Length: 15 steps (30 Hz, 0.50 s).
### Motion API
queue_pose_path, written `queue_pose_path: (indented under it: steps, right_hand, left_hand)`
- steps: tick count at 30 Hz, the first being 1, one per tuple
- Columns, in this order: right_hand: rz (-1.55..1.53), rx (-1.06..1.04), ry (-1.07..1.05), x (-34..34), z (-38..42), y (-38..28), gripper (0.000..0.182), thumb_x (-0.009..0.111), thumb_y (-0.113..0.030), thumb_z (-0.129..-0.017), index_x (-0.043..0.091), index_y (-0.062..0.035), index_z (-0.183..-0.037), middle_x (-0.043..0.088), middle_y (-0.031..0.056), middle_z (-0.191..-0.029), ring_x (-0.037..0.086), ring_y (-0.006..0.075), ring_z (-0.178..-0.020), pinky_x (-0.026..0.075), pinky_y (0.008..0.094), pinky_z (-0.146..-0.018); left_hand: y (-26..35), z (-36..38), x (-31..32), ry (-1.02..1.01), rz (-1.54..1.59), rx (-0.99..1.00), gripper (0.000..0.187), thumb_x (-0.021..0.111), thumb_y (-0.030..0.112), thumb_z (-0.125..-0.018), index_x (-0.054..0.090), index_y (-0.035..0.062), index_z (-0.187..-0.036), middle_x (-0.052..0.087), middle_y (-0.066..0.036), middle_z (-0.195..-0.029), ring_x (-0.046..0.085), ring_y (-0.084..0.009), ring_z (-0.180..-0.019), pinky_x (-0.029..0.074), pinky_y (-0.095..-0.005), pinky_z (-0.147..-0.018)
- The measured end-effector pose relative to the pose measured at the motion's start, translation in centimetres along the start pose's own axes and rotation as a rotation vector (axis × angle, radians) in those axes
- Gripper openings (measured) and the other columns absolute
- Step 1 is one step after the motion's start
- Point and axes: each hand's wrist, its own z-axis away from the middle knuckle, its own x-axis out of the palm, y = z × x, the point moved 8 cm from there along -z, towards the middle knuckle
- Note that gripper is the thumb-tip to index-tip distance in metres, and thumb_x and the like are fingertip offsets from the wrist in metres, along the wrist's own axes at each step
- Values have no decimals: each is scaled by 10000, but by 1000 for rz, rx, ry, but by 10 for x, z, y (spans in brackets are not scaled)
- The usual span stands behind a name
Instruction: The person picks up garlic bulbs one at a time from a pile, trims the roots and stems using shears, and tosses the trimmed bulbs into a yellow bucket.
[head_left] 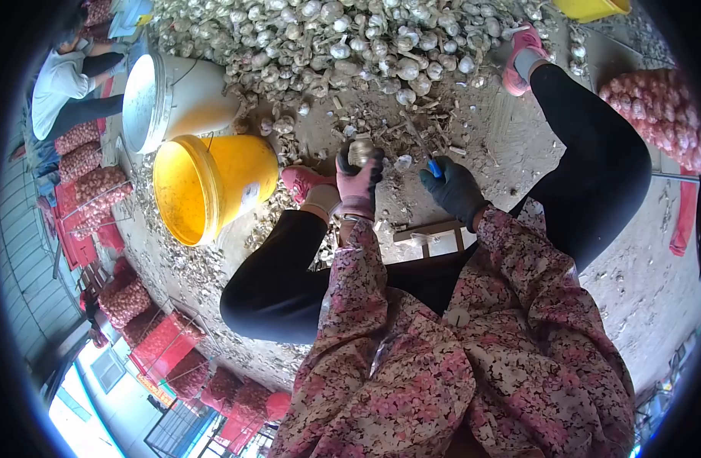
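Note:
My left hand, in a pink and black glove, grips a garlic bulb held out in front of my knees. My right hand, in a dark glove, is closed around a small blue-handled tool just right of the bulb, a short gap between them. A large heap of garlic bulbs lies on the ground beyond both hands. My legs in black trousers spread to either side, with pink shoes near the heap.
A yellow bucket and a white bucket lie tipped at the left. Red mesh sacks of garlic sit at right and along the left. Another person sits at far left. Garlic skins litter the ground.

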Motion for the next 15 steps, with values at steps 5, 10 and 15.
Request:
queue_pose_path:
  steps: [5,10,15]
  right_hand:
    - [627,-529,66,4,33,-72,669,723,-354,-765,435,-38,-1280,603,143,-961,604,315,-868,473,414,-769]
    - [851,-440,21,14,33,-64,801,716,-422,-738,381,-24,-1347,584,142,-1016,573,298,-910,449,417,-802]
    - [881,-456,-33,14,40,-66,804,710,-385,-735,372,-15,-1363,579,154,-1024,571,299,-915,448,421,-805]
  left_hand:
    - [49,26,-5,-19,-860,467,943,852,186,-589,341,38,-1367,444,-195,-1255,501,-323,-1136,439,-385,-966]
    - [42,35,-9,1,-839,417,975,858,224,-554,344,10,-1354,458,-216,-1248,474,-358,-1150,412,-405,-989]
    - [38,33,-11,2,-915,368,893,854,110,-554,384,0,-1305,501,-152,-1198,552,-234,-1083,486,-323,-907]
